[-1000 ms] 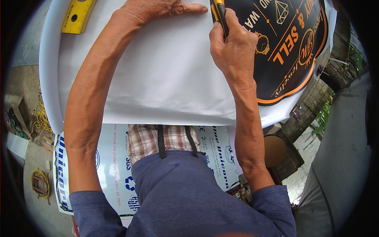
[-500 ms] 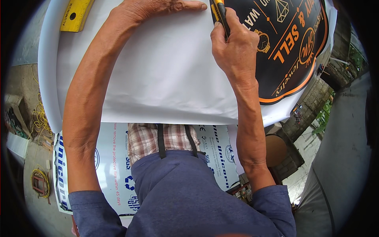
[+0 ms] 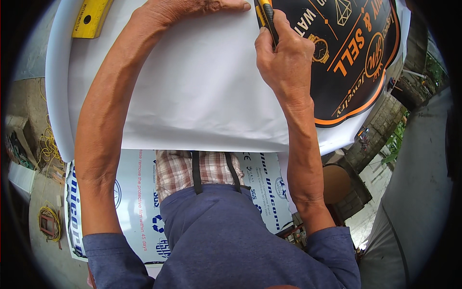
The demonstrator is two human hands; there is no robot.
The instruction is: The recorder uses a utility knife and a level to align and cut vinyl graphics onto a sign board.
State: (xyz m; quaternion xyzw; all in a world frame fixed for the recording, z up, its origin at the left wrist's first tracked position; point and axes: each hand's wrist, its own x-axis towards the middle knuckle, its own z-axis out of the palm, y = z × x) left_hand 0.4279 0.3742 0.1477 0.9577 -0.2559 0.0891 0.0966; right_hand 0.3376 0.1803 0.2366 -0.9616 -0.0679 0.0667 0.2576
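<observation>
A large white sheet (image 3: 202, 91) lies before me, its left edge curled into a roll. On its right is a black printed graphic (image 3: 332, 94) with orange and white lettering and a gold watch picture. My right hand (image 3: 288, 55) is closed around a yellow-and-black utility knife (image 3: 267, 20), by the graphic's left edge; the blade's tip is out of view. My left hand (image 3: 202, 6) rests on the sheet at the upper edge, its thumb stretched toward the knife. Its other fingers are cut off by the frame. A yellow metal level or straightedge (image 3: 90, 20) lies at the upper left.
A panel with blue-printed protective film (image 3: 132, 207) lies nearer to me, around my body. Yellow cord (image 3: 48, 142) and a cord-wound frame (image 3: 49, 224) are on the floor at left. To the right stand a round brown object (image 3: 336, 184) and a grey cover (image 3: 416, 192).
My right hand and the knife have shifted very slightly left and down. My left hand stays almost in place.
</observation>
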